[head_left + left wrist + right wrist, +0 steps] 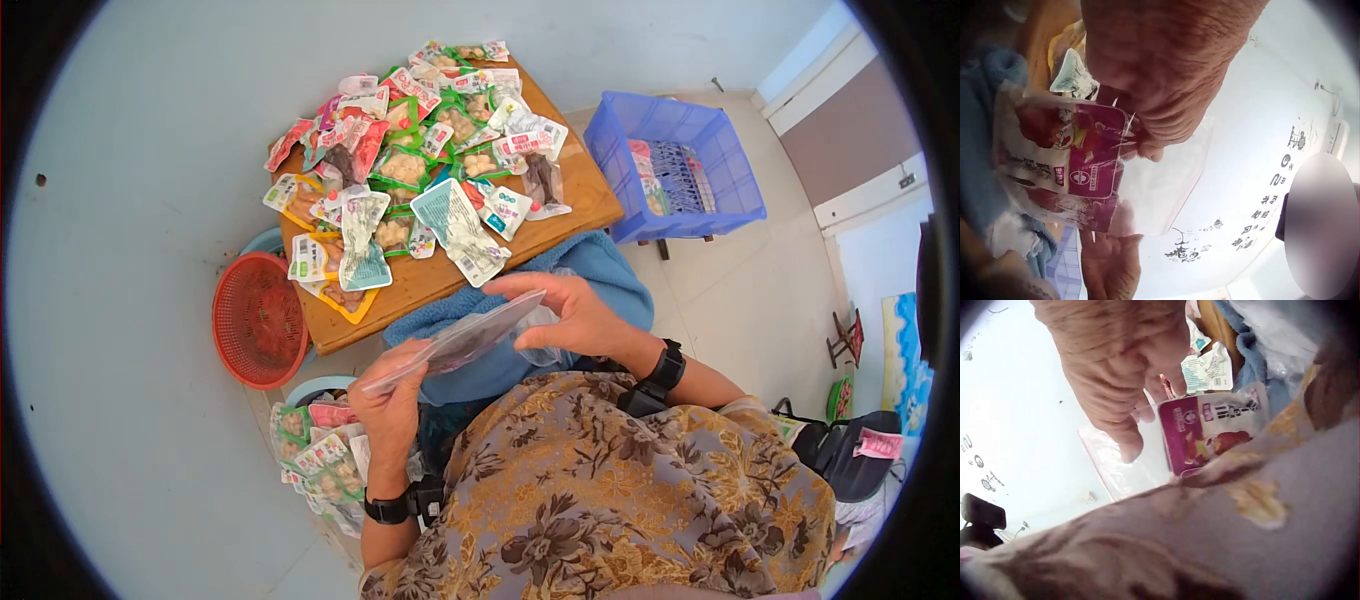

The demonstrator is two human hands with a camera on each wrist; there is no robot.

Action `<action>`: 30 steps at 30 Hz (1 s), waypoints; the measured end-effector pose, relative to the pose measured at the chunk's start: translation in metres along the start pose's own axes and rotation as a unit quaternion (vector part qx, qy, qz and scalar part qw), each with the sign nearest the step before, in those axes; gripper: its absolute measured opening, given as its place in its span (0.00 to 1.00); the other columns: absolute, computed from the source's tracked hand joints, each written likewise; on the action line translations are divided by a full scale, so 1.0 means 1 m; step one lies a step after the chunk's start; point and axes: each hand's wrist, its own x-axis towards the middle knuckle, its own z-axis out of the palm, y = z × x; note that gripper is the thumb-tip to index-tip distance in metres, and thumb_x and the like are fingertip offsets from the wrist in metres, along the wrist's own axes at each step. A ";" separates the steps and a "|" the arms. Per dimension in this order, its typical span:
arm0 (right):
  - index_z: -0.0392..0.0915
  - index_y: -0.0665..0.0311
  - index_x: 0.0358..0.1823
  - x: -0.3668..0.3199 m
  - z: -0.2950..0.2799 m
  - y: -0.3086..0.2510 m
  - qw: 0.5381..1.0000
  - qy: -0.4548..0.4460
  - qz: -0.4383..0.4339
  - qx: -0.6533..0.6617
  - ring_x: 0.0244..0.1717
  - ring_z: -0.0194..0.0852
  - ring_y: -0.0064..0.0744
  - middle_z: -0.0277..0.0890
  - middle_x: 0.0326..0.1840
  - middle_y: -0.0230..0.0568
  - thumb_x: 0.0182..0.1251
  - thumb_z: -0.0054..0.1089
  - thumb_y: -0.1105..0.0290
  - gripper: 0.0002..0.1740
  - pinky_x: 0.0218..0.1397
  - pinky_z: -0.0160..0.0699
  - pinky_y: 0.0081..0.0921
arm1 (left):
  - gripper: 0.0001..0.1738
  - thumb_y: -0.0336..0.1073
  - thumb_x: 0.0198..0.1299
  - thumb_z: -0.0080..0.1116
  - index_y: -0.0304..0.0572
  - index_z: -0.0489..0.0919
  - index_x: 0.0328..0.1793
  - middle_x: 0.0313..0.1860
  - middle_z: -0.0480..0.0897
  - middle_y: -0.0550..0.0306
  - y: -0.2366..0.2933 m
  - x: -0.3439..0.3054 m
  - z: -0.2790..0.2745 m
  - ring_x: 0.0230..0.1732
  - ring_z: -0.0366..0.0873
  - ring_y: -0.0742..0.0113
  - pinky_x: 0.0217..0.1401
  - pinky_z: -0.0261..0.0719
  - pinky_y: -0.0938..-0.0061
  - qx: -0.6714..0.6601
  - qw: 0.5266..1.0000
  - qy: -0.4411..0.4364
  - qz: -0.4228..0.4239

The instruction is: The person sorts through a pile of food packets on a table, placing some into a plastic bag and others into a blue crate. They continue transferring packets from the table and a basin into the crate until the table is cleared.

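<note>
A clear plastic bag (465,338) with a purple-and-white printed packet (1094,156) is held tilted in front of the body. The left hand (390,400) grips one end, its thumb over the plastic. At the other end is the right hand (575,315), fingers on the far side and thumb on the near side. In the right wrist view, the right hand (1122,362) has a digit against the unprinted part of the bag (1141,459). The left wrist view shows the left hand (1166,69) above the print.
Many food packets (460,230) are piled on a wooden table (560,225). A blue cloth (615,275) hangs at its near edge. A red basket (262,320) stands left, more packets (330,465) below it. A blue-violet crate (650,120) is at the right.
</note>
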 end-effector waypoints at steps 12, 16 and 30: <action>0.85 0.72 0.37 -0.010 0.012 0.027 0.995 0.007 0.101 0.002 0.30 0.74 0.13 0.82 0.28 0.30 0.72 0.62 0.64 0.15 0.34 0.74 0.18 | 0.13 0.35 0.65 0.63 0.33 0.85 0.30 0.31 0.86 0.58 -0.003 -0.023 -0.006 0.32 0.79 0.74 0.39 0.75 0.78 -0.075 0.979 0.024 -0.190; 0.82 0.71 0.27 -0.008 0.010 0.040 0.983 0.055 0.178 0.000 0.26 0.68 0.12 0.76 0.22 0.26 0.69 0.65 0.64 0.17 0.29 0.67 0.18 | 0.15 0.36 0.61 0.66 0.36 0.82 0.23 0.24 0.82 0.62 -0.014 -0.019 0.000 0.28 0.74 0.77 0.37 0.68 0.82 -0.114 0.944 0.095 -0.293; 0.71 0.60 0.67 -0.010 -0.016 0.048 0.941 -0.120 -0.206 -0.240 0.80 0.49 0.53 0.66 0.74 0.46 0.64 0.68 0.60 0.31 0.78 0.51 0.48 | 0.05 0.30 0.53 0.62 0.34 0.83 0.30 0.23 0.73 0.67 -0.028 -0.003 0.010 0.26 0.66 0.78 0.31 0.63 0.81 -0.159 0.921 0.157 -0.320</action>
